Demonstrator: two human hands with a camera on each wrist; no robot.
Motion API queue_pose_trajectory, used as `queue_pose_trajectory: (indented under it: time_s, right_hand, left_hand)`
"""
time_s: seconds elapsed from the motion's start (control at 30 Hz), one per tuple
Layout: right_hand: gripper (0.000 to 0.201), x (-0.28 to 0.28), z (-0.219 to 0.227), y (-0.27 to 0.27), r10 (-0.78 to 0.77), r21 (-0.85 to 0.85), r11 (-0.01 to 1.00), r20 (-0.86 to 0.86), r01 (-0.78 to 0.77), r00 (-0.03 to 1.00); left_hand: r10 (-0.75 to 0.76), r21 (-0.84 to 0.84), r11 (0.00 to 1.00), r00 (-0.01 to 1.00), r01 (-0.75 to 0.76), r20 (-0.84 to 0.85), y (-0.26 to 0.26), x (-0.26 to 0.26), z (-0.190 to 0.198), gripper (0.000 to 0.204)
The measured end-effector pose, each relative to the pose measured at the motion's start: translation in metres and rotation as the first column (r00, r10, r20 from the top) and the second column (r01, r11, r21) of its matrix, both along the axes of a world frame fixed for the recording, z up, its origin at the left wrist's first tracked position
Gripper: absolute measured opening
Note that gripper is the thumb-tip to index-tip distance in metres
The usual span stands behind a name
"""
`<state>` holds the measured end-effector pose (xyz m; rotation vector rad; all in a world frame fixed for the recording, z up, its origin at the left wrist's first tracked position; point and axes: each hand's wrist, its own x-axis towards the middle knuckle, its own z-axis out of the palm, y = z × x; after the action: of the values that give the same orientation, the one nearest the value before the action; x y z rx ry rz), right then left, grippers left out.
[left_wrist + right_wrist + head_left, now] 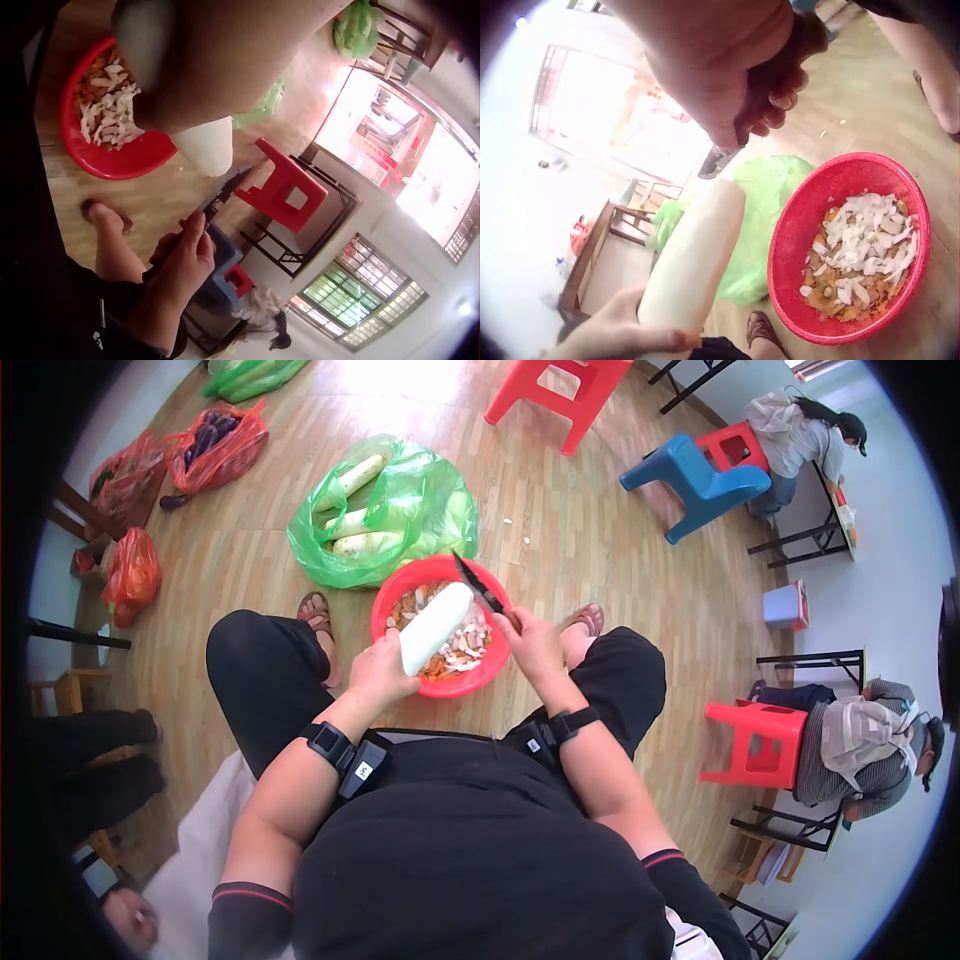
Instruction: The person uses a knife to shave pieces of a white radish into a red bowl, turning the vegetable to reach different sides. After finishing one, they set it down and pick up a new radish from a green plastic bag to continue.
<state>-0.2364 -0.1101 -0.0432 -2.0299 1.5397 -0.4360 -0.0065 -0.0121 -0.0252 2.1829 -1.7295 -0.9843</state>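
My left hand (pixel 383 668) grips a peeled white radish (pixel 437 628) near its lower end, tilted over the red basin (pixel 462 686). Held by its brown handle in my right hand (pixel 535 645) is a dark-bladed knife (pixel 480 586), its blade pointing up and left past the radish's far end. In the right wrist view a gap shows between the blade (pixel 714 163) and the radish (pixel 697 259). White and orange peelings (pixel 870 236) lie inside the basin. My left forearm hides part of the radish in the left wrist view.
Just beyond the basin, a green plastic bag (pixel 440 525) holds several white radishes. Red bags (pixel 135 575) and eggplants (pixel 212 435) lie on the floor at left. Red (pixel 560 400) and blue stools (pixel 695 480) stand ahead and right. Two people sit at the right wall.
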Motion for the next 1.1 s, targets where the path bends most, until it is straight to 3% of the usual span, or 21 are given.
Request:
queue_pose_trajectory:
  time_s: [0.07, 0.1, 0.17, 0.2, 0.3, 0.37, 0.4, 0.5, 0.6, 0.67, 0.8, 0.83, 0.9, 0.93, 1.03, 1.07, 1.1]
  right_hand:
    - [0.03, 0.018, 0.021, 0.017, 0.059, 0.013, 0.998, 0.104, -0.061, 0.993]
    - [0.03, 0.027, 0.028, 0.027, 0.061, 0.016, 0.998, 0.101, -0.063, 0.993]
    - [0.03, 0.04, 0.033, 0.04, 0.291, 0.022, 0.957, 0.007, -0.291, 0.957]
    - [0.03, 0.041, 0.031, 0.041, 0.288, 0.021, 0.957, 0.009, -0.288, 0.958]
    - [0.029, 0.038, 0.024, 0.036, 0.235, 0.004, 0.972, 0.045, -0.236, 0.971]
    - [0.03, 0.022, 0.012, 0.019, 0.071, -0.018, 0.997, 0.026, -0.07, 0.997]
    - [0.03, 0.01, 0.001, 0.01, 0.069, -0.018, 0.997, 0.025, -0.069, 0.997]
    - [0.03, -0.005, -0.015, 0.001, -0.045, -0.017, 0.999, -0.127, 0.043, 0.991]
    - [0.029, 0.015, 0.01, 0.017, -0.003, -0.063, 0.998, -0.056, 0.0, 0.998]
    - [0.029, 0.029, 0.014, 0.03, 0.173, -0.029, 0.985, 0.038, -0.172, 0.984]
    - [0.027, 0.04, 0.022, 0.041, 0.32, -0.008, 0.947, 0.038, -0.32, 0.947]
    - [0.027, 0.037, 0.014, 0.036, 0.32, -0.008, 0.948, 0.038, -0.32, 0.947]
    - [0.028, 0.022, -0.007, 0.02, 0.158, -0.029, 0.987, 0.158, -0.155, 0.975]
    - [0.029, 0.016, -0.002, 0.012, 0.062, -0.027, 0.998, 0.093, -0.06, 0.994]
    - [0.027, 0.0, -0.003, -0.003, -0.025, -0.036, 0.999, -0.038, 0.024, 0.999]
    - [0.028, 0.0, -0.004, 0.0, -0.008, -0.053, 0.999, -0.006, 0.007, 1.0]
    - [0.033, 0.006, -0.004, 0.006, 0.028, -0.061, 0.998, 0.169, -0.018, 0.985]
  left_hand:
    - [0.01, 0.012, 1.0, 1.0, -0.01, -0.004, -0.001, 0.0, 0.001, 0.054]
    - [0.012, 0.027, 1.0, 1.0, -0.011, -0.003, -0.001, -0.001, 0.002, 0.055]
    - [0.012, 0.019, 1.0, 1.0, -0.012, 0.009, 0.0, -0.002, 0.005, 0.054]
    - [0.012, 0.007, 1.0, 1.0, -0.012, 0.023, 0.0, -0.002, 0.006, 0.054]
    - [-0.013, -0.004, 1.0, 0.999, 0.013, 0.049, 0.001, 0.0, 0.0, 0.054]
    - [-0.017, -0.001, 1.0, 0.999, 0.017, 0.049, 0.003, 0.001, -0.001, 0.054]
    - [-0.021, -0.003, 1.0, 0.999, 0.021, 0.047, 0.002, 0.001, -0.001, 0.054]
    - [-0.019, 0.026, 1.0, 0.999, 0.019, 0.035, 0.002, 0.001, -0.001, 0.055]
    - [-0.01, 0.025, 1.0, 0.999, 0.009, 0.043, 0.0, 0.0, -0.004, 0.055]
    - [-0.006, 0.03, 1.0, 0.999, 0.005, 0.033, 0.0, -0.001, -0.003, 0.056]
    - [-0.004, 0.017, 1.0, 1.0, 0.004, 0.024, 0.0, -0.001, -0.002, 0.056]
    - [-0.005, 0.017, 1.0, 1.0, 0.004, 0.024, 0.0, 0.0, -0.001, 0.056]
    - [0.009, 0.028, 1.0, 1.0, -0.009, 0.014, 0.0, 0.0, 0.001, 0.056]
    - [0.008, 0.03, 1.0, 1.0, -0.008, 0.014, 0.0, 0.0, 0.0, 0.056]
    - [0.002, 0.027, 1.0, 1.0, -0.003, 0.024, 0.0, 0.0, -0.002, 0.055]
    - [0.003, 0.032, 0.999, 1.0, -0.003, 0.018, -0.001, 0.0, -0.001, 0.055]
    - [0.005, 0.035, 0.999, 1.0, -0.005, 0.011, -0.001, -0.001, -0.001, 0.055]
